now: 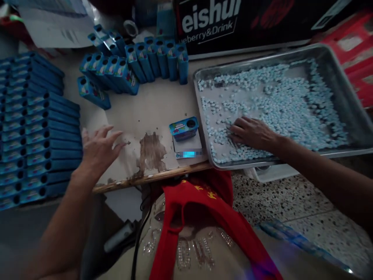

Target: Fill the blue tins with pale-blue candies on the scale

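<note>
My right hand point(253, 134) reaches into a metal tray point(291, 160), its fingers slightly apart and resting among many small pale-blue candies point(294, 101). Between the tray and my left hand, a blue candy box point(184, 128) with a round dark hole lies on a small digital scale point(188, 149) with a lit display. My left hand point(100, 149) is over the left part of the table point(131, 112), fingers spread, holding nothing. It is close to a large stack of blue boxes point(55, 132).
Several blue boxes point(157, 60) stand in rows at the back, with one box point(93, 93) leaning in front. A black printed carton point(247, 23) is behind the tray. A red plastic crate point(355, 58) stands at the far right. The table's wooden front edge point(154, 177) is chipped.
</note>
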Motion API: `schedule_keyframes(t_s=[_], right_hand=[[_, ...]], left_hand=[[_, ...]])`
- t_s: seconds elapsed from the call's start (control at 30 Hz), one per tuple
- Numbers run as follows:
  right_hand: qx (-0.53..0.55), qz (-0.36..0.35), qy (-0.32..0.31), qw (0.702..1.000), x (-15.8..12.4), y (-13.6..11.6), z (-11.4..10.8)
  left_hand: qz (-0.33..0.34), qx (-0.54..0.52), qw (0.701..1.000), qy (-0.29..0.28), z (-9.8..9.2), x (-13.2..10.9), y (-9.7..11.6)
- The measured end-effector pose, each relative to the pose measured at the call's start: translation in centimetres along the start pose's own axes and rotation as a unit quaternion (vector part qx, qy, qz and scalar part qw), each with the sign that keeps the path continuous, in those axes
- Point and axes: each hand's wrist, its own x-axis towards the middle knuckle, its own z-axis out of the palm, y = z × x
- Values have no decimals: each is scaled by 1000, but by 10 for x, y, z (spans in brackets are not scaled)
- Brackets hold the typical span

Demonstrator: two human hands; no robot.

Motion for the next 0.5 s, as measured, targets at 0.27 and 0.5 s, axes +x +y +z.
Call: schedule_keyframes(t_s=[0.27,0.5], right_hand=[[347,262,199,878,2,-8,-2],[557,277,179,762,28,1,-21]], left_hand=[[70,-178,975,109,43,3,17],[112,-338,926,124,41,13,84]])
